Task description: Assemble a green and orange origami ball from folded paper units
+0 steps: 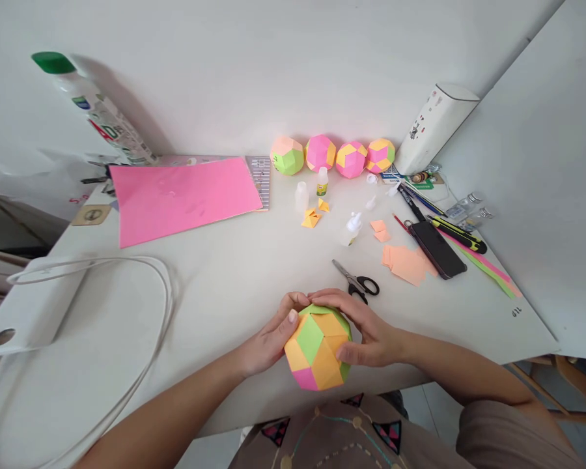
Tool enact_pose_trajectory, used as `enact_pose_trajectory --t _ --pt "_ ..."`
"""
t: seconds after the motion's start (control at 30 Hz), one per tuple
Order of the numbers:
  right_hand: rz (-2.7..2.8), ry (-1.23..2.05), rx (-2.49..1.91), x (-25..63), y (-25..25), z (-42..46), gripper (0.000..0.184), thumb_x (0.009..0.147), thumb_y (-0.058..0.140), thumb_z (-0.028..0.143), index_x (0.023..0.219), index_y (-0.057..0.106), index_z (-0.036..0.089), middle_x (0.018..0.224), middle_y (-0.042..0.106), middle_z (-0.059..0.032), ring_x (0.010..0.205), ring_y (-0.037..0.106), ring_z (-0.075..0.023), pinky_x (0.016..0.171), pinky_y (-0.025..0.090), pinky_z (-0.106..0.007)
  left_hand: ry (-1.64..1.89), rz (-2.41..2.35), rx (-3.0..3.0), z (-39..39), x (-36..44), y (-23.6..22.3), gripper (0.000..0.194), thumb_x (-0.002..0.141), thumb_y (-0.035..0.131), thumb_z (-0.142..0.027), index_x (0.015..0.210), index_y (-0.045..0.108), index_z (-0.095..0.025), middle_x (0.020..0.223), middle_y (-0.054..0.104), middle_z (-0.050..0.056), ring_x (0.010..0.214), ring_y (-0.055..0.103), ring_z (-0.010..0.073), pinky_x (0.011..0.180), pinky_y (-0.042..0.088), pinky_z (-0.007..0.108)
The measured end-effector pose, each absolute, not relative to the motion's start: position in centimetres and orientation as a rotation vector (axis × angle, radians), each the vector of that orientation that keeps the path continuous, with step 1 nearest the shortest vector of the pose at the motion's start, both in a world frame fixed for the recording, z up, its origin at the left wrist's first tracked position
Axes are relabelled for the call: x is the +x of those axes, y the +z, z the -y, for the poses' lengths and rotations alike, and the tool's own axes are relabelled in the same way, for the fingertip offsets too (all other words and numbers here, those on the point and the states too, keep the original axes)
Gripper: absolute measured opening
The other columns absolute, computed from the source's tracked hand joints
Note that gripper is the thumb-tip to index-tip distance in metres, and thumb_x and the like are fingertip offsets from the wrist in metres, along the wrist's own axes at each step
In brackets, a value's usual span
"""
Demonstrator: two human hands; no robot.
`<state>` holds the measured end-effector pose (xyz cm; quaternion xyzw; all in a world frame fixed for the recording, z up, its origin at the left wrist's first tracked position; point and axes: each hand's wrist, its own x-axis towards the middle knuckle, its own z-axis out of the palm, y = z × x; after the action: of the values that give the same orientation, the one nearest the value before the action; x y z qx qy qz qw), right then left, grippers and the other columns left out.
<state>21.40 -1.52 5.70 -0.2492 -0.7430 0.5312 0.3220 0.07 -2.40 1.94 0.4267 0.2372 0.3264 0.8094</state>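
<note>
A folded paper ball [317,348] of orange, green and pink facets sits between both my hands at the table's near edge. My left hand [268,339] cups its left side, thumb pressed on the top. My right hand [366,329] wraps over the top and right side, thumb on an orange facet. Both hands are closed on it. Black-handled scissors [356,283] lie just beyond my right hand.
Several finished paper balls [334,156] line the wall. A pink sheet [185,195] lies back left on a cutting mat. Glue bottles [322,182], orange paper pieces [405,264], a phone [437,247], pens, a white cable [166,286] and a spray can [97,107] surround the work spot.
</note>
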Motion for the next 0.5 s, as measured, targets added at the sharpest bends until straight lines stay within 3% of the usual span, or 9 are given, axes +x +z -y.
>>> enact_pose_trajectory --t 0.23,0.3,0.4,0.5 --pt "1.960 1.333 -0.760 21.74 5.19 1.48 0.066 0.081 0.062 0.058 0.134 0.044 0.021 0.127 0.051 -0.0146 0.116 0.054 -0.0260 0.096 0.046 -0.043 0.824 -0.656 1.125 2.19 0.48 1.99 0.061 0.090 0.023 -0.069 0.125 0.043 -0.024 0.122 0.051 0.012 0.113 0.052 0.0266 0.090 0.047 0.041" --pt "1.998 1.258 -0.797 21.70 5.07 1.42 0.068 0.078 0.065 0.058 0.131 0.046 0.021 0.127 0.052 -0.0153 0.116 0.054 -0.0269 0.096 0.046 -0.043 0.853 -0.606 1.244 1.95 0.36 1.92 0.066 0.088 0.030 -0.071 0.133 0.041 -0.024 0.132 0.044 0.014 0.126 0.043 0.0318 0.100 0.042 0.047" --pt "2.030 1.129 -0.808 21.57 4.88 1.37 0.066 0.076 0.069 0.055 0.128 0.049 0.019 0.125 0.055 -0.0157 0.117 0.054 -0.0277 0.098 0.046 -0.044 0.906 -0.536 1.467 1.81 0.25 1.83 0.072 0.080 0.060 -0.064 0.139 0.041 -0.028 0.143 0.031 0.012 0.136 0.027 0.0356 0.110 0.032 0.050" --pt "2.044 1.029 -0.790 21.50 4.76 1.39 0.063 0.078 0.068 0.055 0.127 0.051 0.018 0.122 0.058 -0.0153 0.117 0.055 -0.0274 0.099 0.046 -0.043 0.910 -0.555 1.557 1.97 0.33 1.97 0.065 0.084 0.064 -0.048 0.141 0.039 -0.030 0.142 0.033 0.012 0.137 0.028 0.0336 0.112 0.031 0.051"
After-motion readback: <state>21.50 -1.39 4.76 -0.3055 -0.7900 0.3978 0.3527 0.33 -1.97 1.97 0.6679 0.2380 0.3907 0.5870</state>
